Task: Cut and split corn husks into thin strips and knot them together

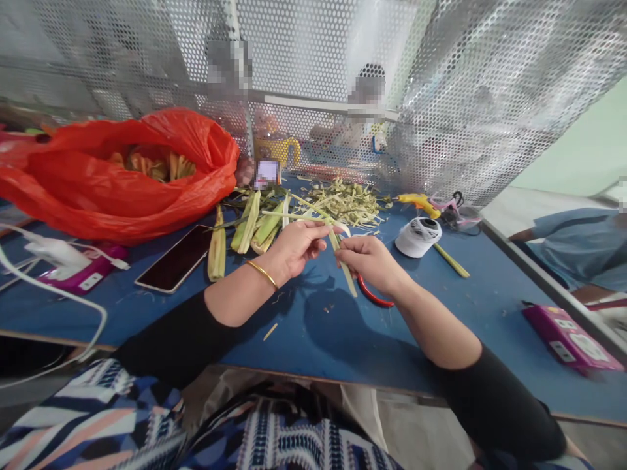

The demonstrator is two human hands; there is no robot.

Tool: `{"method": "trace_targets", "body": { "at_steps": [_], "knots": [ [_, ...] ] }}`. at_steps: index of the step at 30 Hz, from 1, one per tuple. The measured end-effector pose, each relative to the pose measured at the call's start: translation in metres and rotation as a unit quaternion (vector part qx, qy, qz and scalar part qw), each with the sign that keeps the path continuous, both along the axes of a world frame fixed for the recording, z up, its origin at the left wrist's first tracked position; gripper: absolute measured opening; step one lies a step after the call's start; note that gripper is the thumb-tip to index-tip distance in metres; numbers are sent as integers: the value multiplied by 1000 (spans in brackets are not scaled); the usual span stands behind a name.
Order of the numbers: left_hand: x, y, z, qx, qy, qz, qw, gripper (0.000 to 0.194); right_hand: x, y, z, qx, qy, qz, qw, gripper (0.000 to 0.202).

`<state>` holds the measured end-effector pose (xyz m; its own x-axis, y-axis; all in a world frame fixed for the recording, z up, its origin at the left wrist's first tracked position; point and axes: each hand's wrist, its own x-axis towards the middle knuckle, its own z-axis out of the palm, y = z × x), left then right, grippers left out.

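Note:
My left hand [298,247] has its thumb and index finger pinched on pale green leaf strips [349,281], which cross and point several ways between my hands. My right hand [365,258] is closed on the same strips from the right side, fingertips pressed together. Just under my right hand shows a red loop handle [376,295], perhaps of scissors; its other end is hidden. Beyond my fingers lies a heap of shredded leaf bits [345,201]. Thick green husk-like pieces [248,225] lie behind my left hand. To the right of my right hand stands a white thread spool [418,236].
At the left are a red plastic bag [196,150], a dark phone [176,258] and a purple power strip [81,267] with white cables. A yellow glue gun [420,204] lies at the back right. Another purple power strip [571,336] sits right. A perforated metal screen [313,78] stands behind.

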<state>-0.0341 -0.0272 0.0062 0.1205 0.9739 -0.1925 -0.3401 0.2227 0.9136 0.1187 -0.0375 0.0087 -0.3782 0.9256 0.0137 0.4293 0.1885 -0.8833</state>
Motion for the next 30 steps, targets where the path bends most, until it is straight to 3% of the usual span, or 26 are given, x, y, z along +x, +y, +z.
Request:
{"method": "trace_targets", "body": {
  "at_steps": [6, 9, 12, 13, 17, 20, 24, 30],
  "knots": [
    [1, -1, 1, -15, 4, 1, 1000, 16, 4, -3, 5, 20, -59, 64, 996, 27],
    [-1, 0, 2, -1, 1, 11, 1000, 17, 8, -3, 11, 149, -50, -34, 987, 33],
    [-3, 1, 2, -6, -1, -2, 1000, 13, 11, 3, 12, 258, -34, -156, 953, 27],
    [-3, 1, 2, -16, -3, -8, 1000, 11, 12, 6, 10, 248, -34, -151, 956, 27],
    [-1, 0, 1, -42, -4, -12, 999, 14, 7, 13, -3, 109, -24, -29, 993, 41],
    [1, -1, -1, -25, 39, 4, 999, 15, 5, 13, -7, 107, -23, -5, 994, 42],
    [2, 0, -3, 0, 88, 15, 996, 13, 11, 12, 3, 81, -15, 6, 997, 39],
    [-1, 1, 0, 2, 88, -4, 996, 17, 25, 13, 18, 6, 16, 29, 999, 31]
  ]
}}
